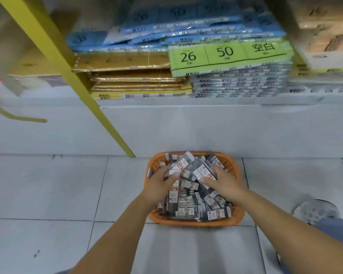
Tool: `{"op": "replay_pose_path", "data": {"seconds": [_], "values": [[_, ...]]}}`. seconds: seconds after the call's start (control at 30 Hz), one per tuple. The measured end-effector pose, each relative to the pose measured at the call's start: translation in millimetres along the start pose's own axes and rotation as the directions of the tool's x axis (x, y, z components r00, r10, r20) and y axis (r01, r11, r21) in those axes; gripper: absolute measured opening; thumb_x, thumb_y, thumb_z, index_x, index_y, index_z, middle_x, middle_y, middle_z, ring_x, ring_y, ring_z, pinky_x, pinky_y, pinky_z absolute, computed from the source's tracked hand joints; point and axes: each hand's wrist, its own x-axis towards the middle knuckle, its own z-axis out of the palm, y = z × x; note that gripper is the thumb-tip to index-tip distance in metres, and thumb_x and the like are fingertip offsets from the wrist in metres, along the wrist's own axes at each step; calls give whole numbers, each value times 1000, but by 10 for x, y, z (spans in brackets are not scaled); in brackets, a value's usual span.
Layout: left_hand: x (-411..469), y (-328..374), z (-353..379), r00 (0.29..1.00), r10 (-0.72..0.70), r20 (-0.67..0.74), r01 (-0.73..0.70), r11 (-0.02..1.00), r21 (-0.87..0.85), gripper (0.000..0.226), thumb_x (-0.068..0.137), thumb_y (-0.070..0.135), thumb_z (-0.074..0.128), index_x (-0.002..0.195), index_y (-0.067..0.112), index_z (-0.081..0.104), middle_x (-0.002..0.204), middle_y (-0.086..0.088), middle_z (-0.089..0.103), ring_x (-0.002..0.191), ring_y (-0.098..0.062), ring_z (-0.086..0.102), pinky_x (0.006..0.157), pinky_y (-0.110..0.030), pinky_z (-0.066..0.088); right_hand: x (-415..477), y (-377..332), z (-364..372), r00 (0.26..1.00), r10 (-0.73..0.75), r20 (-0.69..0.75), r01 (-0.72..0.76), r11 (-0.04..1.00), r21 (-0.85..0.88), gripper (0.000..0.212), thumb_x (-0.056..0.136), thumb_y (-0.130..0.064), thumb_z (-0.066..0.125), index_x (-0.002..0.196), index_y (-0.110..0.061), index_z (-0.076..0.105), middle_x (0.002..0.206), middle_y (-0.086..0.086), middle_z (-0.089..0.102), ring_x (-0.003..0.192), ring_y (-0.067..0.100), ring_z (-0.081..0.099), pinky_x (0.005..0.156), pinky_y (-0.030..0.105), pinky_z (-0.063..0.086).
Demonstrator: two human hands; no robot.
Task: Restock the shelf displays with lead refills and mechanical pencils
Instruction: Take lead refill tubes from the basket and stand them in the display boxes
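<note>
Two bare hands over an orange basket [194, 222] on floor tiles [48, 194], left hand [161, 181] at nine o'clock and right hand [225, 183] at three, both clasping one loose bundle of lead refill packs [197, 169] (more heaped beneath), likely to slip and scatter if lifted unevenly.
</note>
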Motion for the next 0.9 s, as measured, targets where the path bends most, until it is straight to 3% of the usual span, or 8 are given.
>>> {"op": "replay_pose_path", "data": {"seconds": [0.1,0.27,0.37,0.43,0.53,0.67,0.83,0.9], "values": [[-200,317,14,998,38,-49,-41,996,-75,33,97,44,61,128,33,62,99,30,69,102,-8,69,99,-43,54,-177,-271,-34,999,-53,9,52,997,64,41,86,-53,63,121,-50,42,109,-22,66,95,1,66,88,35,54],[-456,761,-61,987,111,-116,-129,978,-164,22,95,41,65,116,33,64,115,4,71,107,-20,68,97,-50,54,-516,-695,-239,987,-156,-48,156,988,13,32,83,-63,59,105,-51,39,105,-21,63,82,-17,61,71,16,50],[-562,945,-158,976,155,-152,-180,970,-165,26,97,38,63,120,27,61,123,-4,68,111,-23,66,101,-52,51,-696,-885,-449,979,-198,-56,194,979,-63,70,67,-78,58,124,-41,40,124,-14,59,108,8,61,90,33,51],[-678,1064,-239,971,193,-143,-217,960,-177,25,97,38,63,120,29,61,125,-5,67,111,-20,67,98,-47,53,-855,-1030,-597,970,-244,-22,244,970,-15,87,68,-69,70,139,-30,38,136,-8,54,118,16,56,98,37,48],[-870,1300,-383,961,243,-128,-264,947,-184,13,97,39,63,110,36,62,111,1,73,91,-10,73,72,-27,57,-1107,-1284,-838,944,-323,58,321,946,42,65,66,-52,83,122,-33,56,116,-10,68,102,12,67,90,38,55],[-1077,1607,-582,943,300,-141,-320,936,-150,5,98,37,62,103,38,62,91,7,77,80,-12,73,59,-26,57,-1351,-1621,-1057,914,-381,143,379,924,38,39,70,-30,86,103,-31,65,93,-11,74,81,6,71,63,18,52],[-1129,1896,-814,913,379,-149,-393,916,-80,12,99,40,60,110,36,59,99,12,78,91,-21,71,78,-41,58,-1341,-2050,-1266,895,-400,196,430,892,-141,40,69,-32,87,98,-20,63,100,11,69,85,22,67,74,35,54],[-1085,2005,-876,900,403,-165,-412,911,-29,14,98,41,61,111,37,58,98,14,77,95,-21,70,81,-43,58,-1305,-2164,-1339,881,-423,211,457,877,-147,33,70,-30,86,92,-25,62,92,8,68,74,12,64,69,31,51]]}}
